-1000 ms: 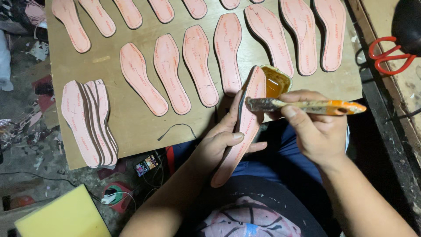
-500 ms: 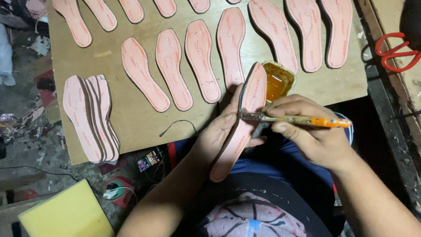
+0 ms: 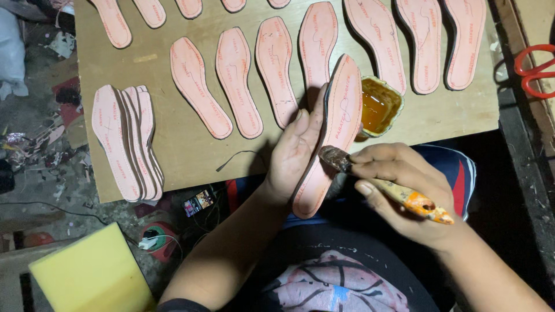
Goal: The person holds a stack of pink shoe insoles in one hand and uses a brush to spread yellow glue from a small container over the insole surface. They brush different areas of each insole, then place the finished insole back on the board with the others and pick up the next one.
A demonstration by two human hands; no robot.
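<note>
Nearby, amber glue, seemingly, fills the tub; right-hand fingers pinch the brush, left-hand fingers clasp the insole.

Just ahead of the right hand sits the open pot of amber glue, blocking the straight path forward. Beyond it, three pink insoles lie close together on the board, no bare wood between them to speak of. To the right hand's outer side the board's corner is bare, a clear lane up to the red scissors. Between the hands stands the held insole, tilted on edge. Ahead of the left hand, a row of insoles fills the wood. Out to its left, bare board runs to the stacked insoles.
</note>
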